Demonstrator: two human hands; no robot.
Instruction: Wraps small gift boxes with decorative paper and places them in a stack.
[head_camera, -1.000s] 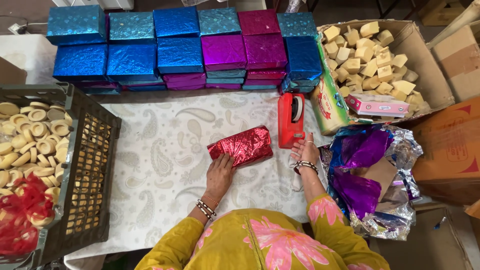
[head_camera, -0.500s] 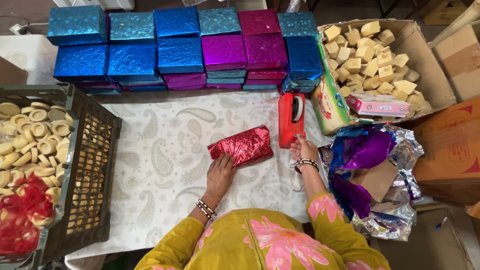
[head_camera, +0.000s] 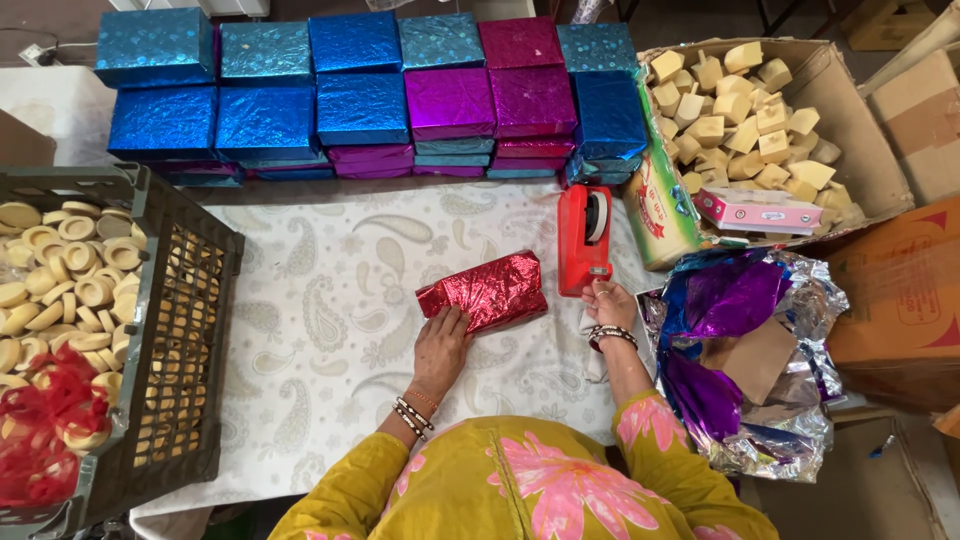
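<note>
Lying near-crosswise, red foil parcel (head_camera: 483, 292) tilts up-right.

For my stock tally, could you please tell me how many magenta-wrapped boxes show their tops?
3. The front-centre magenta box, the magenta box to its right, and the rear magenta box behind that one. Magenta edges lower down hint at more, mostly hidden.

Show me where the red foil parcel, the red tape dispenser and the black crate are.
red foil parcel (head_camera: 487, 291), head view, middle of its crinkled top.
red tape dispenser (head_camera: 580, 250), head view, its red body beside the roll.
black crate (head_camera: 185, 330), head view, its mesh side wall.
</note>
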